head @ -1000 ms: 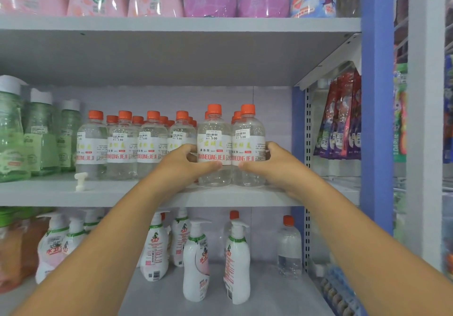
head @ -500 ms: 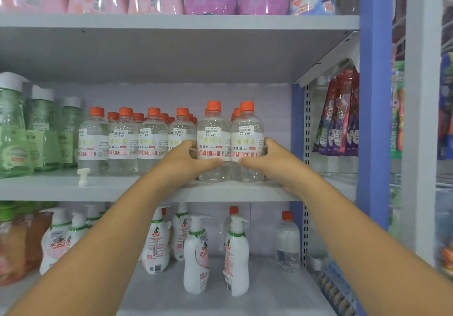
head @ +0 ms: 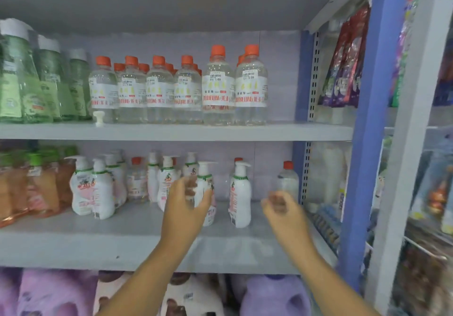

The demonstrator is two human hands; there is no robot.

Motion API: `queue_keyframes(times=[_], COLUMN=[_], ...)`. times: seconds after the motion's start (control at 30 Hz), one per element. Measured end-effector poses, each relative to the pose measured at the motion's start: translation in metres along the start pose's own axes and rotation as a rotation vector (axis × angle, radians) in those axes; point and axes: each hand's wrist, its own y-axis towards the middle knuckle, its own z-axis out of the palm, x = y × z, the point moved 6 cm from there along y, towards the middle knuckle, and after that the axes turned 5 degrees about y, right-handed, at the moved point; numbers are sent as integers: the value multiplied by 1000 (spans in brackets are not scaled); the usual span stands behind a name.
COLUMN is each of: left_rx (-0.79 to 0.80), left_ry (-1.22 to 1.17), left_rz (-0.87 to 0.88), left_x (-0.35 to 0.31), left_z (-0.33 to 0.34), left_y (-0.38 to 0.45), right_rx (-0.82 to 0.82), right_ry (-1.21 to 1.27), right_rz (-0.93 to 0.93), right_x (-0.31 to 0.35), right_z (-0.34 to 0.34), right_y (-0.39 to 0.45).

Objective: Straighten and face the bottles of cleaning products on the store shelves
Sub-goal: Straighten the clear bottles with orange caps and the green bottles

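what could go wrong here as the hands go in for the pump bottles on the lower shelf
1. The left hand is right at a white pump bottle near the shelf front; a nudge might topple it forward.
2. The right hand passes close to another pump bottle whose label is turned sideways; brushing it could tip it over.
3. A loose white cap lies near the upper shelf edge and may get knocked off.

We have one head-worn view, facing forward and slightly down at the shelf unit (head: 176,131) from close range; both forearms enter from below, edges seemingly blurred, perhaps by motion.
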Motion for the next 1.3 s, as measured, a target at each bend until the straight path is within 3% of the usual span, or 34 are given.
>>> queue_keyframes(times=[0.07, 0.13, 0.37, 0.67, 0.83, 1.03, 1.13, 1.2, 1.3], left_rx=[69, 120, 255, 34, 30, 80, -52, -158, -25], left_ry=[93, 117, 56, 172, 215, 127, 62, 75, -72], left_rz=[-177, -249, -269, -265, -336, -348, -273, -163, -90], left_x=[49, 75, 108, 170, 213, 223, 193, 149, 92], left_z=[14, 27, 66, -79, -107, -95, -101, -99, -39], left_y=[4, 10, 44, 92, 104, 102, 84, 66, 49], right_rx=[48, 49, -1, 199, 189, 188, 185, 94, -101], right_ry=[-75, -142, -188, -165, -186, -114, -63, -10, -51], right_rz=[160, 173, 229, 205, 228, 227, 246, 223, 146], right_x=[-45, -69, -84, -52, -65, -80, -83, -81, -79], right_z=[23, 37, 91, 207, 238, 246, 230, 196, 114], right_y=[7, 14, 47, 54, 52, 49, 50, 58, 78])
